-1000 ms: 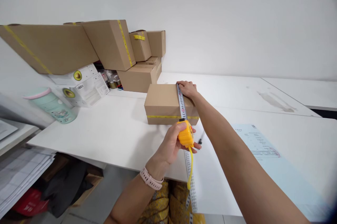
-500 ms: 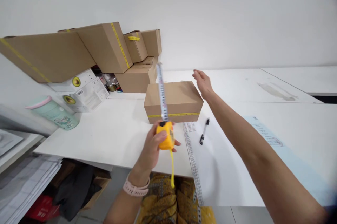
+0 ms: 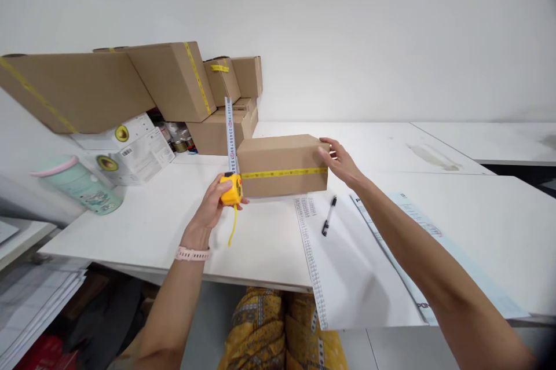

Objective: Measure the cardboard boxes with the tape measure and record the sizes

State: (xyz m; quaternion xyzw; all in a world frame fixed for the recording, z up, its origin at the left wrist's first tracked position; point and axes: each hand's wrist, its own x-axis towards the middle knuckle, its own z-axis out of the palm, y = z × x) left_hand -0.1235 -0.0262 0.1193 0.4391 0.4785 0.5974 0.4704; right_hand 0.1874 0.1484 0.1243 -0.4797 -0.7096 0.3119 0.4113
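In my left hand is a yellow tape measure, its blade pulled out and pointing away from me. The tape measure is at the left front corner of a closed brown cardboard box with a yellow strip along its front. My right hand grips the box's right end, thumb on the front and fingers behind the upper edge. Below the box lies an open spiral notebook with a black-capped pen on its page. Whether the box's underside fully touches the table cannot be made out.
Taped cardboard boxes are stacked against the wall at the left back, above white avocado-print cartons. A mint tumbler leans at the left. A light blue sheet lies right of the notebook on the white table.
My right hand has come down onto the box's right end, and the box has turned to show more of its front. My left hand has carried the tape measure left to the box's left side.
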